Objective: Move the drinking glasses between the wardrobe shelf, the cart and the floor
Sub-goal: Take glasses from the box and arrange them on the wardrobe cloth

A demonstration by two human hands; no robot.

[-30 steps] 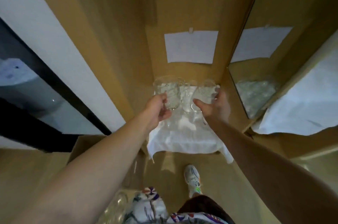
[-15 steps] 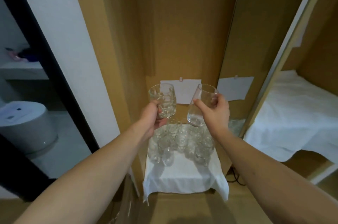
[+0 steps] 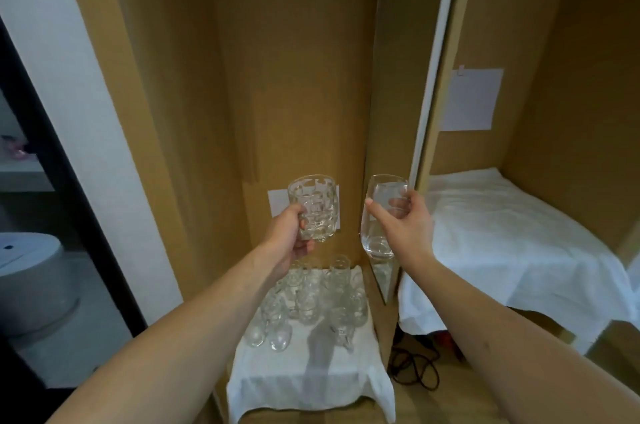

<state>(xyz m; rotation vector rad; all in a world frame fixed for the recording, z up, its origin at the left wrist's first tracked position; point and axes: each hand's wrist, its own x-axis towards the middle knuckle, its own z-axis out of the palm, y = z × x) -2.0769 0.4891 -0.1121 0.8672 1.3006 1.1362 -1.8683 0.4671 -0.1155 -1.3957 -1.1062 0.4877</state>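
Above the white-clothed shelf point(image 3: 304, 378), a dimpled clear glass mug point(image 3: 314, 207) is gripped by the left hand point(image 3: 289, 240) and a smooth tall clear glass point(image 3: 380, 215) by the right hand point(image 3: 408, 233).

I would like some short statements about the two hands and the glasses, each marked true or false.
1. The left hand holds a dimpled mug. True.
2. The right hand is empty. False: it grips a smooth glass.
3. More glasses stand on a white cloth below. True.
4. Both held glasses hang upside down. False: their rims face up.
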